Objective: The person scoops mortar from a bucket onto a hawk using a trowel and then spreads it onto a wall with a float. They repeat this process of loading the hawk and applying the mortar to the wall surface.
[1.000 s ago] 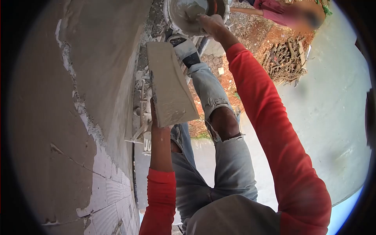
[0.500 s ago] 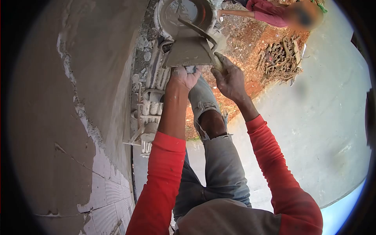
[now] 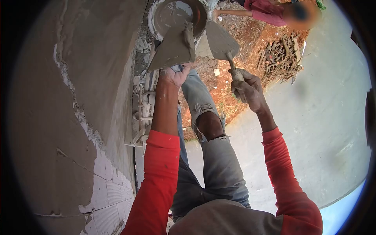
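Half-plastered wall (image 3: 51, 129) fills the near side of the view, grey render above bare block where the coat stops, and everything else sits outward from it. Just beside the wall, the left hand (image 3: 175, 75) has its fingers wrapped around the grip under a mortar board (image 3: 172, 49), which tilts with a ridge of wet mix along its upper edge. Further from the wall, the right hand (image 3: 247, 87) is closed around the handle of a trowel (image 3: 221, 39), whose blade is lifted clear of the board and looks almost bare. Beyond the board, close to the wall's foot, stands a bucket (image 3: 176, 13) smeared inside with mortar. Farthest out, over red earth and a pile of sticks (image 3: 282, 58), another person in a red sleeve (image 3: 270, 11) bends near the bucket.

The step looks like loading the board with mix. The next move likely calls for keeping the board level enough that the mortar does not slide, and meeting it squarely with the blade.
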The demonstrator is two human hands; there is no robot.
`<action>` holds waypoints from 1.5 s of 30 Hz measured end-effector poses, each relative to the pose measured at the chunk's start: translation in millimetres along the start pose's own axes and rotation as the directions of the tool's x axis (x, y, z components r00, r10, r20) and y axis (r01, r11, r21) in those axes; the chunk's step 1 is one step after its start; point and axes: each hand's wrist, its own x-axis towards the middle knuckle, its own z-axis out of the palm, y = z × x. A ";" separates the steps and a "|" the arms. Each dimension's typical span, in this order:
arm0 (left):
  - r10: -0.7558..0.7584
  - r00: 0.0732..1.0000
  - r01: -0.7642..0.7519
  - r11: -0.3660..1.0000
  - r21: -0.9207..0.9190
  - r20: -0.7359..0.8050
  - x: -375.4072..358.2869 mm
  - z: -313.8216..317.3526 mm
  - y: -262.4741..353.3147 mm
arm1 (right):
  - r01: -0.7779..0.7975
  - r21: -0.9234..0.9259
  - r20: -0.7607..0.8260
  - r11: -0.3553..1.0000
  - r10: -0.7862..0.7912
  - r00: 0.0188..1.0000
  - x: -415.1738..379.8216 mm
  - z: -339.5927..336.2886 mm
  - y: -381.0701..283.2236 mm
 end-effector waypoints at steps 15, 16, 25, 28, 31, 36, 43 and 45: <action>0.199 0.943 -0.141 0.964 0.224 -0.266 -26.0 -2.6 -5.8 | -0.061 -0.117 0.137 0.991 0.077 0.988 -65.9 -40.3 -25.2; 0.261 0.904 -0.161 0.941 0.296 -0.337 -27.3 -1.0 -10.8 | 0.051 -0.277 0.092 0.960 -0.026 0.995 -76.3 -32.8 -41.4; 0.209 0.948 -0.069 0.872 0.484 -0.240 -27.9 -4.3 -14.0 | 0.432 -0.806 0.188 0.404 -0.518 0.834 4.3 15.4 -22.2; 0.230 0.935 -0.026 0.802 0.596 -0.269 -28.1 0.1 -16.3 | 0.320 -0.811 0.026 0.490 -0.517 0.856 95.2 9.6 18.3; 0.287 0.884 -0.043 0.836 0.546 -0.369 -22.8 -8.9 -9.9 | 0.218 -0.867 -0.036 0.448 -0.492 0.870 140.3 14.2 25.0; 0.379 0.823 -0.078 0.813 0.577 -0.423 -41.8 26.6 -14.6 | 0.457 -0.548 0.052 0.700 -0.517 0.854 31.3 44.0 5.7; 0.184 0.960 0.013 0.727 0.686 -0.213 -23.2 -34.0 11.3 | 0.491 -0.681 0.168 0.543 -0.536 0.827 55.6 42.5 19.9; 0.175 0.961 0.027 0.714 0.699 -0.215 -45.5 -2.2 -5.6 | 0.319 -0.767 0.028 0.557 -0.467 0.884 117.0 46.4 22.0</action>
